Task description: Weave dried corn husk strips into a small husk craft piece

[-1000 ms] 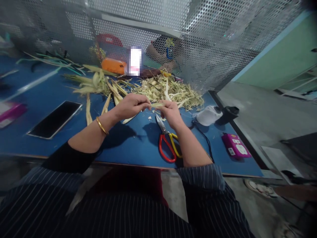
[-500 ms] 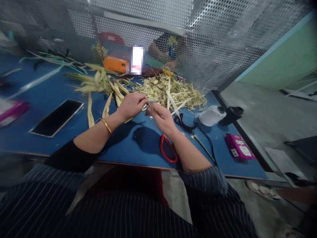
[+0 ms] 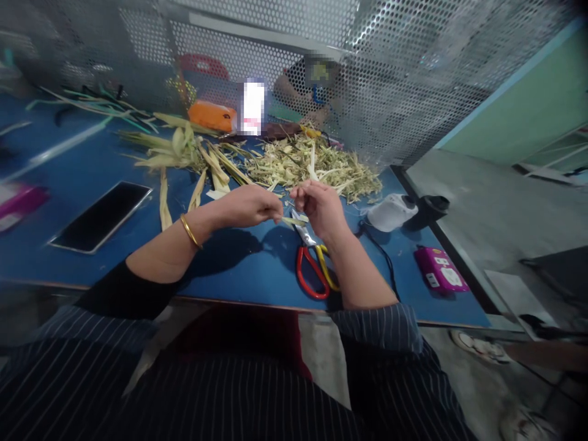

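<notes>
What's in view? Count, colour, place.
table: 1, blue, centre
scissors: 1, red and yellow handles, table centre
husk strip: 1, pale green, over scissors
shredded pile: 1, yellowish, far side
husk bunch: 1, pale green, beside pile
strands: several, green, far left
phone: 1, black, table left
lit screen: 1, white, far side
pouch: 1, orange, beside lit screen
packs: 2, magenta, table ends
rounded objects: 2, white and black, table right
panel: 1, grey, behind table
co-worker: 1, dark clothing, behind panel
left hand: 1, gold bracelet, holding strip
right hand: 1, beside strip
</notes>
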A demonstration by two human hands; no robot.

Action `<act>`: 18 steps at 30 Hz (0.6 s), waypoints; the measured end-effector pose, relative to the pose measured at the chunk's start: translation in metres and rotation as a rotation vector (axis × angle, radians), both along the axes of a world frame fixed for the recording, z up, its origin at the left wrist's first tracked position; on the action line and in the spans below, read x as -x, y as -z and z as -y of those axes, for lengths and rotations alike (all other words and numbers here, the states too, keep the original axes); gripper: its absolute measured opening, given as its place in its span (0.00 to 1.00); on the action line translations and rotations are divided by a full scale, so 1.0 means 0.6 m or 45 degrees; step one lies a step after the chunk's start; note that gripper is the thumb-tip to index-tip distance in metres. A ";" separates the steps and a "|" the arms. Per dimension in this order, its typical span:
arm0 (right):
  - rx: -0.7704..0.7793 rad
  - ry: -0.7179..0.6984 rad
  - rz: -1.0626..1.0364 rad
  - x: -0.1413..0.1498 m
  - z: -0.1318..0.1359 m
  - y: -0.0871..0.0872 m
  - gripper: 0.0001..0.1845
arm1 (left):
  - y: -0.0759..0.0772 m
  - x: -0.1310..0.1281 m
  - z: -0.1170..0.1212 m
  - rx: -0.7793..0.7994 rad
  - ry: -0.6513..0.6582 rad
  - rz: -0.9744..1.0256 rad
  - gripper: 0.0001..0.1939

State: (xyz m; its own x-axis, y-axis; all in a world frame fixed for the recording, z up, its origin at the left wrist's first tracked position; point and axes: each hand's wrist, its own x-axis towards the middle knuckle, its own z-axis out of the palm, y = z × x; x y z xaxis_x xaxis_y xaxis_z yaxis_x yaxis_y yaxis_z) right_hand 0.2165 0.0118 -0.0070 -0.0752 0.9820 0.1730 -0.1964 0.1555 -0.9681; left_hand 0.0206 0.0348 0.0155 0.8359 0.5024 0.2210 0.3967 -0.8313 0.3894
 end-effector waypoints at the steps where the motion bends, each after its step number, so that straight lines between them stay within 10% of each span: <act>1: 0.063 0.034 0.002 -0.002 -0.005 0.003 0.10 | -0.005 0.000 0.002 0.079 0.018 0.071 0.11; 6: 0.044 0.146 0.398 -0.001 -0.014 0.022 0.09 | -0.022 -0.001 0.006 0.123 -0.293 0.438 0.14; 11: -0.374 0.014 1.008 0.010 0.006 0.016 0.12 | -0.014 0.002 -0.006 0.008 -0.664 0.526 0.14; 18: -0.898 -0.006 1.024 0.024 0.030 0.006 0.13 | 0.003 0.001 -0.018 -0.052 -0.678 0.439 0.14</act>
